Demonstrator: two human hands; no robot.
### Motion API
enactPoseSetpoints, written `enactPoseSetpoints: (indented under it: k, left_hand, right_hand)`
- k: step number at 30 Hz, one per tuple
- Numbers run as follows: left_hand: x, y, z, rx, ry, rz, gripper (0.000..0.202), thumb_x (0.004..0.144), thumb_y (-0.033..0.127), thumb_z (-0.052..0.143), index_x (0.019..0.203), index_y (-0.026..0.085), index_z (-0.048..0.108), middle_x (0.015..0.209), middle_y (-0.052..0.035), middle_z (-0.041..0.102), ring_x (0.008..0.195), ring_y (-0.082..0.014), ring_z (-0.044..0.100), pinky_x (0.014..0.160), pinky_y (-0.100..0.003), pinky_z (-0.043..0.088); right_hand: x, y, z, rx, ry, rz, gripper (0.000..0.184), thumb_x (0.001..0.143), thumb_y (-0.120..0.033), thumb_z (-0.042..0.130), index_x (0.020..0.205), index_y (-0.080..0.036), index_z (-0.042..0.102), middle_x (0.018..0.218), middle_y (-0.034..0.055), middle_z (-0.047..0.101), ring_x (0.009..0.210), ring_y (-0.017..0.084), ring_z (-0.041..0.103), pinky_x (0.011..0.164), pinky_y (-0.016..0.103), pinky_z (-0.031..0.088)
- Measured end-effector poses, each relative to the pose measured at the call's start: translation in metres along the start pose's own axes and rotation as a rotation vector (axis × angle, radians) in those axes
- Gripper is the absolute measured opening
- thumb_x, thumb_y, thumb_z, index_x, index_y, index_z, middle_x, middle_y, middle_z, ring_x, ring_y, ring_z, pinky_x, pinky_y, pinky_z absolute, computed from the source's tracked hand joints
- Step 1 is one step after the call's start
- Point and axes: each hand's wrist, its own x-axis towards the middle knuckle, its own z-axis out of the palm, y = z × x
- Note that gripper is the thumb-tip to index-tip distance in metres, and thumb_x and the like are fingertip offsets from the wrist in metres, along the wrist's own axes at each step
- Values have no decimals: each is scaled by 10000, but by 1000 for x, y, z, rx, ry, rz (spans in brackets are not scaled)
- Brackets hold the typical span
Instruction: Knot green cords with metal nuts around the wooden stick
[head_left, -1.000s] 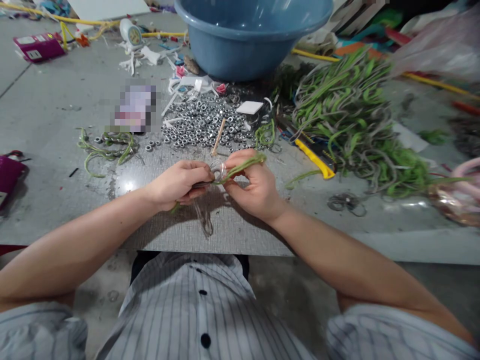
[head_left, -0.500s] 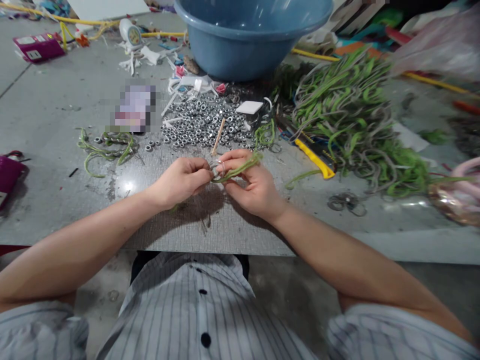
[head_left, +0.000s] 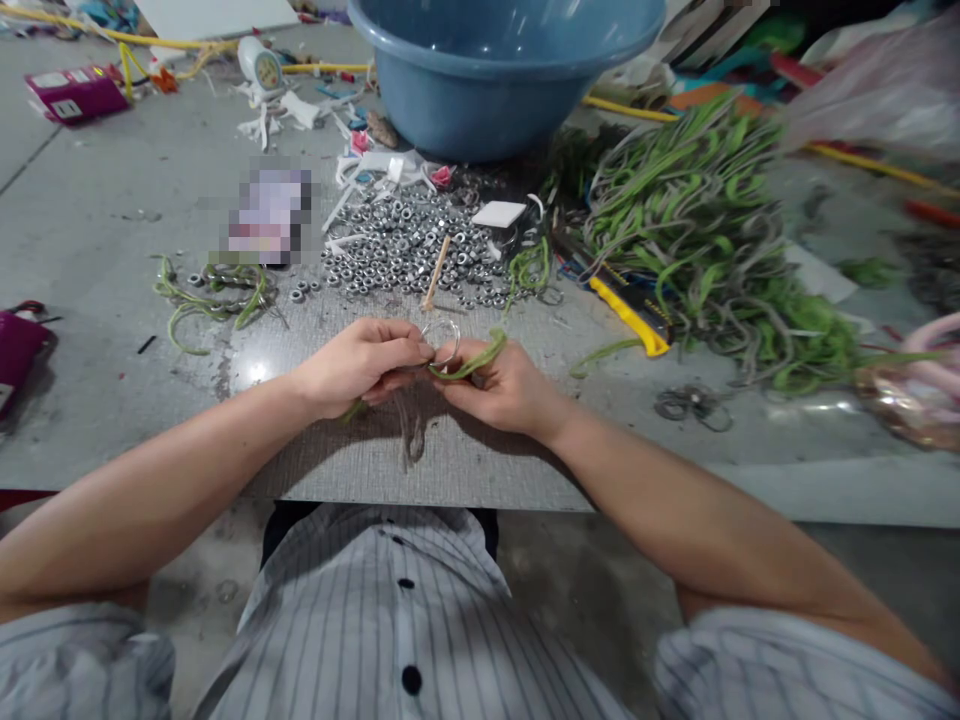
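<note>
Near the table's front edge, my left hand (head_left: 367, 362) pinches a thin metal ring (head_left: 451, 338) between thumb and fingers. My right hand (head_left: 504, 385) meets it from the other side, its fingers closed around a green cord (head_left: 480, 362) that runs by the ring. Grey strands (head_left: 410, 430) hang below between the two hands. How the cord passes the ring is hidden by the fingers. Just beyond the hands lie a small wooden stick (head_left: 436, 272) and a heap of metal nuts (head_left: 405, 240).
A blue basin (head_left: 480, 100) stands at the back. To the right are a pile of green and grey cords (head_left: 697, 220), a yellow utility knife (head_left: 630, 315) and dark rings (head_left: 691, 405). Tangled green cord (head_left: 217, 300) and a phone (head_left: 268, 215) lie left. A purple pack (head_left: 79, 95) sits farther back.
The ring now shows more above my fingertips. My right fingers have curled in and drawn lower, and the cord's end has shifted slightly left and down. Grey strands now show more clearly below.
</note>
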Motion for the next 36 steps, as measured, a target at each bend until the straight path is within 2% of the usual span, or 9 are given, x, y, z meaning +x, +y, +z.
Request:
enactPoseSetpoints:
  k: [5, 7, 10, 14, 17, 21, 26, 30, 36]
  left_hand:
    - [-1, 2, -2, -71, -14, -38, 237, 814, 145, 561, 579, 146, 528, 409, 59, 409, 295, -21, 291, 301, -131, 219]
    - [-2, 3, -2, -86, -38, -46, 208, 805, 154, 580, 598, 138, 568, 406, 58, 409, 295, -20, 290, 301, -130, 212]
    - [-2, 3, -3, -99, -80, -51, 177, 794, 176, 615, 623, 131, 600, 415, 51, 429, 298, -22, 304, 301, -134, 210]
    - [-1, 2, -5, -83, -106, -55, 178, 783, 236, 683, 655, 132, 618, 445, 54, 443, 313, -18, 315, 311, -141, 218]
    - [1, -1, -6, -51, -116, -27, 227, 740, 287, 756, 654, 127, 620, 506, 50, 476, 348, -7, 318, 335, -144, 233]
    - [2, -5, -5, -34, -124, 55, 321, 686, 362, 806, 621, 119, 608, 632, 25, 520, 425, -3, 312, 371, -151, 243]
    - [3, -7, -5, -17, -85, 129, 353, 708, 391, 782, 615, 123, 572, 812, 7, 537, 469, -2, 347, 381, -163, 250]
    - [4, -9, -2, -26, -70, 137, 383, 684, 423, 793, 631, 126, 557, 840, 10, 540, 461, 3, 355, 383, -162, 261]
    - [4, -10, 3, -43, -21, 156, 391, 693, 404, 786, 606, 130, 521, 771, 21, 542, 432, 7, 326, 380, -166, 229]
  right_hand:
    - [1, 2, -5, -84, -39, -22, 162, 820, -195, 497, 823, -185, 658, 692, -2, 649, 585, 105, 546, 583, 237, 427]
    - [1, 1, -7, -119, -25, -49, 211, 849, -226, 468, 782, -192, 664, 700, 9, 665, 600, 112, 570, 598, 243, 436]
    - [1, 0, -9, -202, 35, -13, 289, 876, -287, 468, 645, -194, 615, 628, 16, 629, 576, 116, 560, 577, 251, 411]
    - [2, -2, -10, -225, 62, 79, 423, 891, -433, 522, 546, -189, 527, 493, -20, 511, 475, 88, 446, 498, 242, 308]
    - [4, -4, -10, -102, 11, 123, 488, 869, -552, 553, 556, -178, 568, 480, -27, 514, 466, 80, 438, 489, 236, 304]
    - [5, -6, -9, 133, -36, 222, 467, 778, -613, 642, 613, -176, 665, 496, -16, 571, 468, 93, 490, 465, 228, 350]
    - [6, -12, -6, 322, 23, 292, 362, 699, -515, 765, 594, -180, 679, 529, -18, 617, 454, 78, 506, 448, 213, 380]
    - [9, -18, -5, 444, -14, 360, 331, 644, -449, 822, 546, -183, 653, 480, -35, 600, 387, 57, 454, 399, 209, 370]
    - [12, -17, -1, 623, -73, 511, 353, 582, -427, 855, 534, -173, 614, 449, -40, 608, 279, 22, 353, 270, 173, 219]
